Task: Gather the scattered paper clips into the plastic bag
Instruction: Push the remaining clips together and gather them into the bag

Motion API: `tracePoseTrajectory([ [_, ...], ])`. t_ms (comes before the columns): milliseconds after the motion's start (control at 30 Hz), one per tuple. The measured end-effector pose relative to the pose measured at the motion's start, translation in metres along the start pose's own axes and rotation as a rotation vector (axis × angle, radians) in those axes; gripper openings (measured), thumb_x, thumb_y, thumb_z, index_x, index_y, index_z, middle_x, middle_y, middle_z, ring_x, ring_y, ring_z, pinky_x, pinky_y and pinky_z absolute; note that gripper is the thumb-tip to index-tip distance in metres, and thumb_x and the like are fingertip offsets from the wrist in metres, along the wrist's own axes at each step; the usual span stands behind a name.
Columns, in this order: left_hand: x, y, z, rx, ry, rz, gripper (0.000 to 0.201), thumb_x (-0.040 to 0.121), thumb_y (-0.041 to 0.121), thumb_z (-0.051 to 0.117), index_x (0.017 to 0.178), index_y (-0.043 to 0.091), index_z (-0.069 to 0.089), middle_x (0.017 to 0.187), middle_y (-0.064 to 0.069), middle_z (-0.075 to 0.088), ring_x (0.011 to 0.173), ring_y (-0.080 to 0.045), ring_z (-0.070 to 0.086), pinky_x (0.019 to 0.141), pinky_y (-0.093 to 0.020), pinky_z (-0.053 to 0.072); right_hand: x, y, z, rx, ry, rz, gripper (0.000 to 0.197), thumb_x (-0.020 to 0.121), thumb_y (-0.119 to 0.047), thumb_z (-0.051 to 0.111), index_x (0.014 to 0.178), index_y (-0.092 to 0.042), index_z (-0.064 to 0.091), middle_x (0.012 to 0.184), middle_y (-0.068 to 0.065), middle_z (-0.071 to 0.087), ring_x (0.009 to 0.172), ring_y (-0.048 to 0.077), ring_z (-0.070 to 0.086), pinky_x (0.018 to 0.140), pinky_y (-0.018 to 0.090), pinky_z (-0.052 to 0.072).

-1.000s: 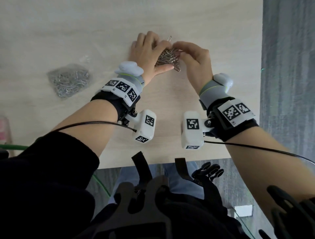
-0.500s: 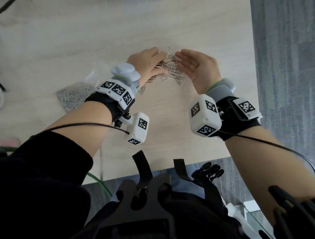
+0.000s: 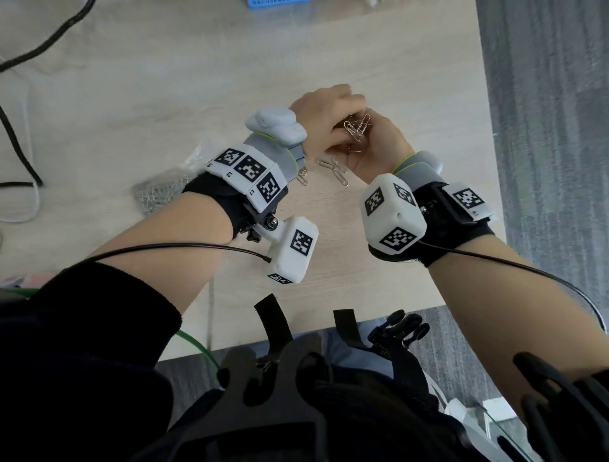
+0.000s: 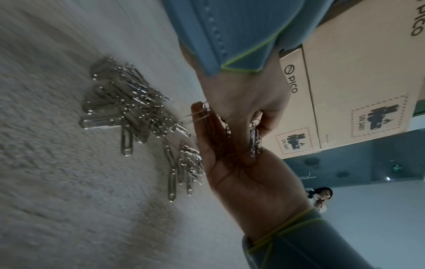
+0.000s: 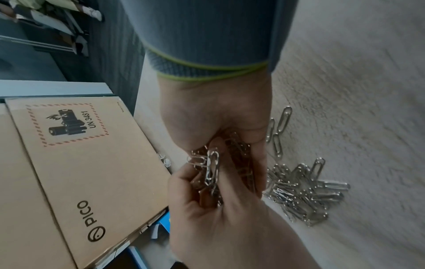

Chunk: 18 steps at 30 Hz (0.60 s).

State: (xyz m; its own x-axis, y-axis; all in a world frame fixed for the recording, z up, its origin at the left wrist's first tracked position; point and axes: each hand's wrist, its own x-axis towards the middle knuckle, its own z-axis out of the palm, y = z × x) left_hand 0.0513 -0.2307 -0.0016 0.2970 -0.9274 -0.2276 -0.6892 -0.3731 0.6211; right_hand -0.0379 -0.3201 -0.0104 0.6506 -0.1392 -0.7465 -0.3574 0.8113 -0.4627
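Note:
A bunch of silver paper clips [image 3: 357,127] is squeezed between my two hands above the wooden table [image 3: 412,49]. My left hand [image 3: 342,122] curls over it from the left. My right hand [image 3: 372,132] cups it from below, palm up. In the right wrist view my right hand [image 5: 207,191] and left hand [image 5: 230,138] both grip the bunch [image 5: 212,171]. A pile of loose clips [image 5: 303,191] lies on the table beside them, and a few loose clips [image 3: 333,168] show under my wrists. The clear plastic bag [image 3: 161,194], holding many clips, lies left of my left wrist, partly hidden.
Black cables [image 3: 19,132] run over the table's left side and a blue object [image 3: 276,3] sits at its far edge. The table's right edge [image 3: 487,132] is close to my right hand. Cardboard boxes [image 4: 345,72] stand beyond the table.
My hands have closed together round a bunch of clips and lifted it off the table, drawing toward me. Several clips stayed behind on the surface.

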Motion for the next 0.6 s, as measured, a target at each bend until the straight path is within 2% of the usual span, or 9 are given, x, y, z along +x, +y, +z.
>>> tracePoseTrajectory([
  [67, 0.004, 0.004, -0.002, 0.017, -0.022, -0.011, 0.042, 0.071, 0.033, 0.043, 0.101, 0.007, 0.058, 0.104, -0.016, 0.054, 0.093, -0.032, 0.054, 0.074, -0.04, 0.039, 0.0, 0.0, 0.001, 0.035, -0.018, 0.038, 0.031, 0.099, -0.021, 0.031, 0.092, -0.005, 0.056, 0.081, 0.014, 0.065, 0.073, 0.023, 0.066, 0.061, 0.034, 0.059],
  [133, 0.005, 0.01, -0.006, 0.006, -0.048, -0.012, 0.044, 0.068, 0.034, 0.044, 0.099, 0.006, 0.059, 0.103, -0.017, 0.054, 0.092, -0.031, 0.054, 0.076, -0.041, 0.042, -0.003, -0.001, 0.002, 0.081, -0.044, 0.05, 0.031, 0.099, -0.019, 0.029, 0.093, -0.004, 0.055, 0.089, 0.015, 0.063, 0.077, 0.023, 0.066, 0.063, 0.035, 0.059],
  [233, 0.004, 0.017, -0.01, -0.022, -0.059, -0.007, 0.046, 0.065, 0.04, 0.051, 0.097, 0.009, 0.061, 0.103, -0.015, 0.056, 0.091, -0.029, 0.055, 0.077, -0.042, 0.045, -0.007, -0.002, 0.002, 0.125, -0.042, 0.033, 0.033, 0.099, -0.015, 0.027, 0.085, -0.004, 0.055, 0.077, 0.011, 0.066, 0.071, 0.022, 0.067, 0.06, 0.033, 0.058],
  [267, 0.004, 0.019, -0.011, -0.027, -0.053, -0.007, 0.043, 0.066, 0.038, 0.056, 0.098, 0.01, 0.062, 0.103, -0.014, 0.057, 0.091, -0.029, 0.055, 0.077, -0.04, 0.045, -0.008, -0.003, 0.001, 0.126, -0.032, 0.025, 0.033, 0.099, -0.014, 0.027, 0.084, -0.005, 0.056, 0.076, 0.01, 0.066, 0.073, 0.022, 0.066, 0.06, 0.031, 0.058],
  [333, 0.005, 0.02, -0.011, -0.033, -0.013, 0.002, 0.036, 0.069, 0.031, 0.066, 0.1, 0.013, 0.063, 0.103, -0.012, 0.057, 0.091, -0.029, 0.055, 0.076, -0.037, 0.043, -0.008, -0.004, -0.003, 0.124, -0.03, 0.016, 0.033, 0.099, -0.014, 0.027, 0.086, -0.007, 0.056, 0.085, 0.01, 0.062, 0.081, 0.021, 0.061, 0.062, 0.028, 0.057],
  [400, 0.004, 0.02, -0.011, -0.045, 0.037, 0.017, 0.031, 0.072, 0.027, 0.069, 0.1, 0.014, 0.065, 0.102, -0.011, 0.058, 0.089, -0.026, 0.056, 0.075, -0.036, 0.043, -0.007, -0.005, -0.008, 0.107, -0.049, 0.017, 0.032, 0.099, -0.016, 0.027, 0.087, -0.007, 0.056, 0.088, 0.009, 0.062, 0.084, 0.02, 0.06, 0.064, 0.028, 0.055],
  [500, 0.002, 0.019, -0.01, -0.085, 0.152, 0.046, 0.019, 0.077, 0.019, 0.061, 0.094, 0.014, 0.067, 0.096, -0.01, 0.061, 0.081, -0.021, 0.057, 0.073, -0.038, 0.048, -0.006, -0.007, -0.015, 0.105, -0.033, 0.011, 0.029, 0.099, -0.018, 0.033, 0.09, -0.005, 0.058, 0.084, 0.009, 0.067, 0.082, 0.02, 0.063, 0.068, 0.028, 0.055],
  [600, 0.003, 0.018, -0.007, -0.091, 0.263, 0.042, 0.023, 0.081, 0.009, 0.048, 0.092, 0.013, 0.068, 0.093, -0.011, 0.063, 0.082, -0.025, 0.059, 0.072, -0.041, 0.048, -0.009, -0.009, -0.017, 0.217, 0.011, -0.007, 0.029, 0.099, -0.017, 0.037, 0.086, -0.001, 0.057, 0.075, 0.011, 0.068, 0.066, 0.02, 0.068, 0.058, 0.027, 0.058],
])
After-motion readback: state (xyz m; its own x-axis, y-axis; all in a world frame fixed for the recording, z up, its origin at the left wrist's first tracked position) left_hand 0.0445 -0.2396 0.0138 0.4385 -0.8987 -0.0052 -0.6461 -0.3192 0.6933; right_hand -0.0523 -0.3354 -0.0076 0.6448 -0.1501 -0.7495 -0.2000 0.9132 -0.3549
